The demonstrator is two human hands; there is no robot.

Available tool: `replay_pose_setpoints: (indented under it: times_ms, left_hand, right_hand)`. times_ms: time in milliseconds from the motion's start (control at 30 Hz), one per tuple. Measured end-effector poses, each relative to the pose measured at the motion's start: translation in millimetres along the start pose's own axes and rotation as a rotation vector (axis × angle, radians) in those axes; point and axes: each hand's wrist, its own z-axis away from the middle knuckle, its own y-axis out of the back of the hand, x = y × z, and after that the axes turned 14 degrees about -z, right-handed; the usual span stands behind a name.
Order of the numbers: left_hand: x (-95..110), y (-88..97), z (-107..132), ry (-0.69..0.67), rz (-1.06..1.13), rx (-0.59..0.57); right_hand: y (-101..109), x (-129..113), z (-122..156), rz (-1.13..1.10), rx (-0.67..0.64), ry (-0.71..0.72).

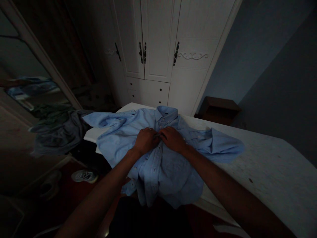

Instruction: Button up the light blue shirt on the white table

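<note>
A light blue button-up shirt lies front side up, its collar pointing away from me and its sleeves out to both sides. Its lower hem hangs over the near edge of the pale table. My left hand and my right hand meet at the button placket just below the collar. Both are closed, with fingertips pinching the shirt's front edges. The small button between them is hidden by my fingers. Down the placket, below my hands, buttonholes show.
The pale table stretches to the right. Grey and green clothes are heaped at the left, near a mirror. A sneaker rests on the red floor. Behind stand a white wardrobe and a brown nightstand.
</note>
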Motion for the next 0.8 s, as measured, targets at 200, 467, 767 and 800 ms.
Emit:
replay_pose_setpoints:
  times_ms: [200, 467, 767, 800]
  left_hand:
    - [-6, -1.6, 0, -0.022, 0.092, 0.041]
    - [-11, -7.4, 0, -0.018, 0.226, 0.099]
    - [-17, -12.4, -4, 0.013, 0.428, 0.036]
    - [-16, -10.9, -3, 0.015, 0.419, 0.025]
  right_hand:
    - [0, 9, -2, -0.230, 0.067, -0.048]
    - [-1, 10, -1, -0.243, 0.080, 0.109]
    - [-2, 7, 0, -0.186, 0.053, 0.027]
    - [-2, 7, 0, -0.197, 0.045, 0.002]
